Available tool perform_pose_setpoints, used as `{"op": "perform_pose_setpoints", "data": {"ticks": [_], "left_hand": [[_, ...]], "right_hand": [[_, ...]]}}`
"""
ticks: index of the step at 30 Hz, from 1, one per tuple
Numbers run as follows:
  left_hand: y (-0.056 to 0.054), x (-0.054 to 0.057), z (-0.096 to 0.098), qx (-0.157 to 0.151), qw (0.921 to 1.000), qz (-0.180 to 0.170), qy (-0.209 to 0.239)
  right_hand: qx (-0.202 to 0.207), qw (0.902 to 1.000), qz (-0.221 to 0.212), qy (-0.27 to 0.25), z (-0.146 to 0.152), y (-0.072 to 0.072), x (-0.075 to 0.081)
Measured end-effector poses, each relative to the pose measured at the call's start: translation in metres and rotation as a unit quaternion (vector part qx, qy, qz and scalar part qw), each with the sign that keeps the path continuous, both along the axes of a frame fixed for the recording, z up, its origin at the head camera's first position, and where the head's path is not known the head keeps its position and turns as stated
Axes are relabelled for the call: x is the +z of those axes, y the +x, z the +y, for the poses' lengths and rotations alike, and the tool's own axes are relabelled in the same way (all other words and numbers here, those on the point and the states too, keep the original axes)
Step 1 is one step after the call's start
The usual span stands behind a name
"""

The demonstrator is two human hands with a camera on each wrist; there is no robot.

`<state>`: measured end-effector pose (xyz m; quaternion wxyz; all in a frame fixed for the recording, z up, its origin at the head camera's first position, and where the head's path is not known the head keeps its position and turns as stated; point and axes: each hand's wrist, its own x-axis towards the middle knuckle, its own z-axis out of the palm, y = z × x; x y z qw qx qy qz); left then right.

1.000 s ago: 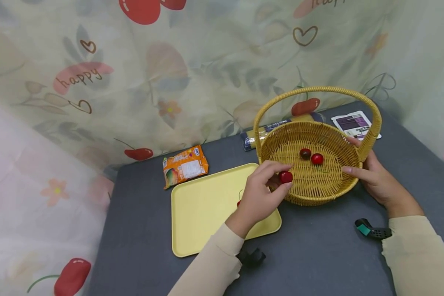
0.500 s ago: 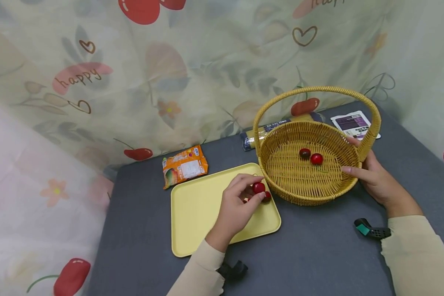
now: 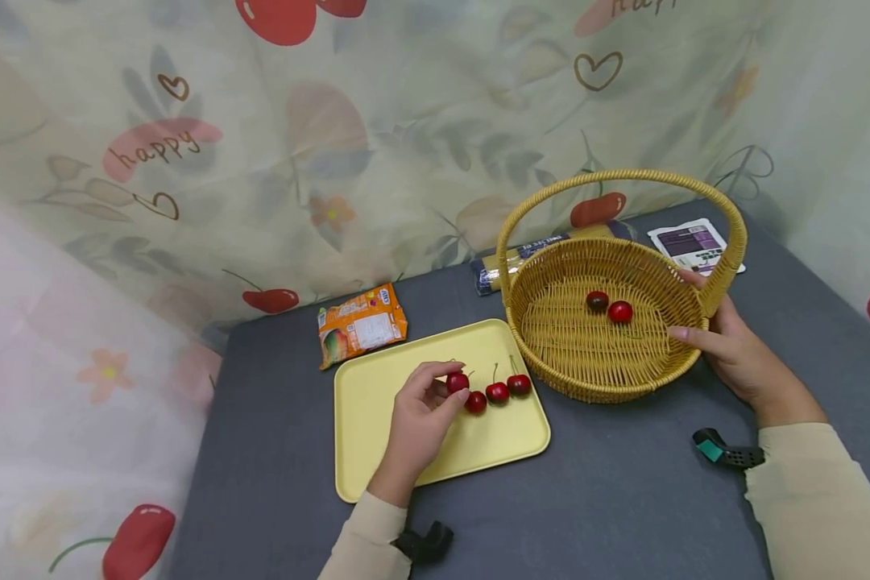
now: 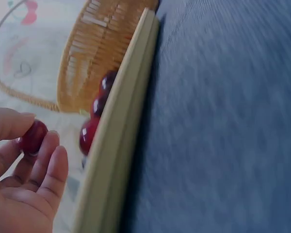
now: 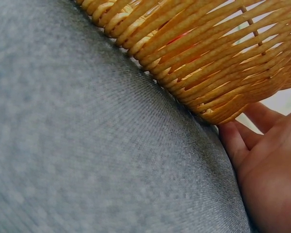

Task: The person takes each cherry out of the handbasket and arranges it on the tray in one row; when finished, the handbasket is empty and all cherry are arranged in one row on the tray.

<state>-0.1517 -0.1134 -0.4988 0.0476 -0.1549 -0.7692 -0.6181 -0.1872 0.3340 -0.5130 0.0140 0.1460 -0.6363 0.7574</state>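
My left hand [image 3: 415,427] pinches a dark red cherry [image 3: 457,383] between thumb and fingertips, above the yellow tray [image 3: 377,435]. Beside it on the tray, three stemmed cherries [image 3: 497,393] lie in a slanting row. The left wrist view shows the pinched cherry [image 4: 34,137] apart from the others. To the right stands a round wicker basket [image 3: 594,370] with a tall handle; two cherries [image 3: 619,312] lie on its bottom. My right hand [image 3: 747,366] grips the basket's right side, thumb over the rim. In the right wrist view, fingers [image 5: 233,141] touch the basket's lower outside.
An orange snack packet [image 3: 362,325] lies behind the tray. At the back, a long packet [image 3: 489,275] and a white-and-purple packet [image 3: 692,244] lie behind the basket. Patterned cloth [image 3: 406,161] hangs along the rear of the grey-covered table [image 3: 275,451].
My left hand has moved left with the cherry, from the basket's rim to over the tray, uncovering the three cherries there. My right hand and the basket have stayed put.
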Motion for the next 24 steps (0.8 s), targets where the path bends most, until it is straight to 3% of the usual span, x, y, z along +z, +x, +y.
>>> {"op": "perform_pose_setpoints", "data": {"ticks": [10,24], "left_hand": [[0.003,-0.011,-0.02,0.051,0.9967,-0.055,-0.028],[0.005,-0.018,-0.026,0.024,0.9899,-0.064,-0.124]], "right_hand": [[0.001,1.0,-0.003,0.002,0.0,0.0,-0.001],[0.0,1.0,-0.001,-0.001,0.001,0.0,-0.001]]}}
